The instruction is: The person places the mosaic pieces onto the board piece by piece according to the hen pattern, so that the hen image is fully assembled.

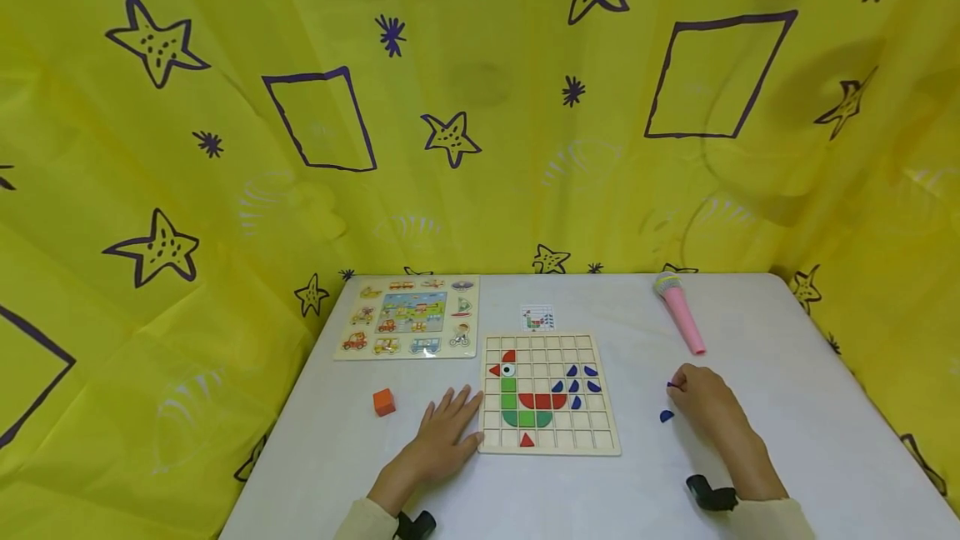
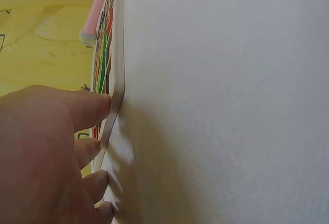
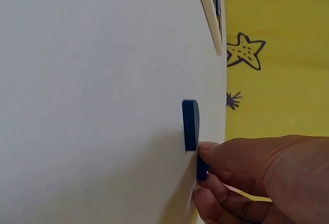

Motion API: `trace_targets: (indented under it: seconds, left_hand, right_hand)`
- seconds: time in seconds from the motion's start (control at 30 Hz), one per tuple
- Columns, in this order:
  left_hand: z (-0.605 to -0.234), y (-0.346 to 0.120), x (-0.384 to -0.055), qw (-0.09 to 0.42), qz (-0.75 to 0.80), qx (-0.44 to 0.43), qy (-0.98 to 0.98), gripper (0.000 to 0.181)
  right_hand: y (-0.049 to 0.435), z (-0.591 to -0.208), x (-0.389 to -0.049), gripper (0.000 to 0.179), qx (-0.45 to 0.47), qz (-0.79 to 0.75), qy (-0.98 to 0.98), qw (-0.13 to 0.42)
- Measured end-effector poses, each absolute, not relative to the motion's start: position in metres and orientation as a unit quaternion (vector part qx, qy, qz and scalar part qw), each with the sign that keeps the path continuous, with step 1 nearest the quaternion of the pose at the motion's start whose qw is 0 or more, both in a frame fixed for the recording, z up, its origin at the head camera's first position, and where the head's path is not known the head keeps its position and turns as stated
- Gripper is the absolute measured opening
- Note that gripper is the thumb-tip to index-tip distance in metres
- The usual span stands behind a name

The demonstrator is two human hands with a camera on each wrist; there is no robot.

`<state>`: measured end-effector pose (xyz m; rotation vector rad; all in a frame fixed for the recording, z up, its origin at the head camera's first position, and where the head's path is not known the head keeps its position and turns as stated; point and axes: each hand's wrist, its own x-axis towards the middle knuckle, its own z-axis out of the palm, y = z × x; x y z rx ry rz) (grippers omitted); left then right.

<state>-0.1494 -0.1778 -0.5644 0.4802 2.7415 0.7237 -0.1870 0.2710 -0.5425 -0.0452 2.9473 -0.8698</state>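
Observation:
A wooden grid board (image 1: pixel 603 440) lies on the white table, bearing colored pieces arranged like a bird: green body, red pieces, an eye tile and several blue tail pieces. My left hand (image 1: pixel 442 433) rests on the table with fingers spread, thumb and fingertips at the board's left edge. To the right of the board, my right hand (image 1: pixel 708 402) pinches a small blue puzzle piece (image 3: pixel 202 168) between thumb and fingers, low over the table. Beside those fingers lies a loose blue half-round piece (image 1: pixel 666 416), its straight side showing in the right wrist view.
Behind the board lies a small pattern card (image 1: pixel 537 317). A picture puzzle (image 1: pixel 465 347) is at the back left, with an orange cube (image 1: pixel 383 402) in front of it. Toward the back right lies a pink toy microphone (image 1: pixel 683 317). Yellow curtains (image 1: pixel 495 215) border the table.

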Motion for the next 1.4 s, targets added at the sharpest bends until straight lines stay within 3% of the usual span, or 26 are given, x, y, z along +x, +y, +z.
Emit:
trace_targets:
  seconds: [0.67, 1.4]
  left_hand:
    - [-0.565, -0.178, -0.15, 0.133, 0.251, 0.166, 0.944, 0.068]
    - [-0.565, -0.178, -0.151, 0.136, 0.249, 0.165, 0.944, 0.067]
  right_hand:
    - [0.169, -0.544, -0.177, 0.009, -0.046, -0.311, 0.949, 0.017]
    - [0.161, -0.539, -0.175, 0.012, -0.03, -0.298, 0.952, 0.062]
